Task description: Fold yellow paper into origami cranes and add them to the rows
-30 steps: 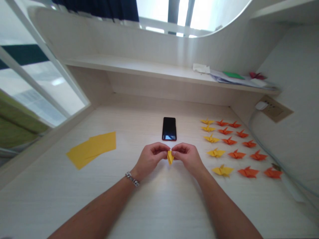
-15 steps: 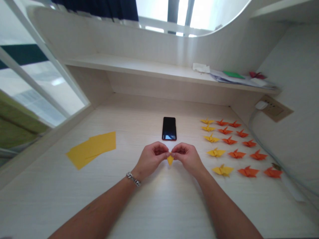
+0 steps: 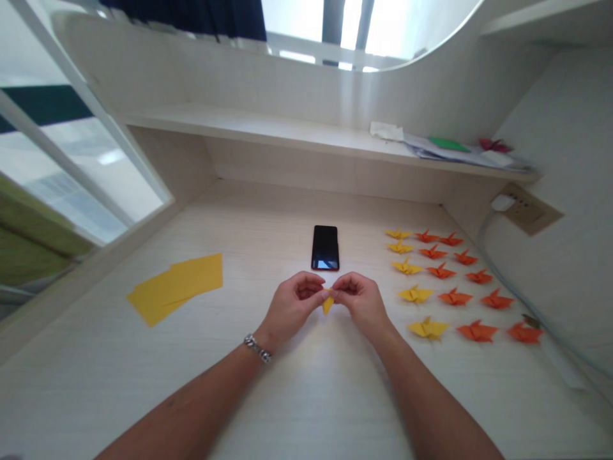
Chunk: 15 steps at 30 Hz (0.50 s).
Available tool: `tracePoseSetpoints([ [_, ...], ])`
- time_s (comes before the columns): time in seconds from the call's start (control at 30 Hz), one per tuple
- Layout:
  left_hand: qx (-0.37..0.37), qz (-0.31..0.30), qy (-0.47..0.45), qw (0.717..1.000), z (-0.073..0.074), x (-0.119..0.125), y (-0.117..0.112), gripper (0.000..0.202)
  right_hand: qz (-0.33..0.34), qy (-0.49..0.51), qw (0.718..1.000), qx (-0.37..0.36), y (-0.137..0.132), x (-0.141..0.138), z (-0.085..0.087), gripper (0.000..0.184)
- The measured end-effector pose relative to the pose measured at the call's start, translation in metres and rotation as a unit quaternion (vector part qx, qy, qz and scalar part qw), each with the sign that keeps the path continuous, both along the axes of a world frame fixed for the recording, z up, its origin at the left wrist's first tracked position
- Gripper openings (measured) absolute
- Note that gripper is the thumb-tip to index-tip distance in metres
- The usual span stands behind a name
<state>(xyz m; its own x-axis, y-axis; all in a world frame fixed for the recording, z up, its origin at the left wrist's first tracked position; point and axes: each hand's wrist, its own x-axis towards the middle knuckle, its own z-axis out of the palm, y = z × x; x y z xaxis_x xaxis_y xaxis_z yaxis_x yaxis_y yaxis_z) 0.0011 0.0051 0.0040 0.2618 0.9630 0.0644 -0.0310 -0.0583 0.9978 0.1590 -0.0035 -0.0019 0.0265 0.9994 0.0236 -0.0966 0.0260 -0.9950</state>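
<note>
Pinching a small folded yellow paper [image 3: 327, 301] by its top with fingertips of left hand [image 3: 291, 306] and right hand [image 3: 363, 303], holding it low over the desk [image 3: 306, 396], just short of a black phone [image 3: 325, 247], between flat yellow sheets [image 3: 177, 286] leftward and rows of paper cranes [image 3: 440, 271] rightward

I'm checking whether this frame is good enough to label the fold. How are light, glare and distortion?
Head view: the window is blown out to white. Wide-angle distortion curves the shelf and the desk. The yellow paper, pinched between the left hand and the right hand, is evenly lit but small and soft, its creases unreadable. The phone screen shows a small reflection.
</note>
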Motion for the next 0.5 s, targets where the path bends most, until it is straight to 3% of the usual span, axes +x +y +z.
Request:
tracePoseSetpoints([
  [0.2, -0.090, -0.062, -0.019, 0.994, 0.0024, 0.0029, -0.0028, 0.027, -0.043, 0.009, 0.999, 0.013, -0.0003, -0.0018, -0.0017, 0.018],
  [0.5, -0.069, -0.057, 0.020, 0.996, 0.0028, 0.0018, -0.0023, 0.024, -0.010, -0.070, 0.997, 0.003, -0.0011, -0.0005, 0.0006, 0.019],
])
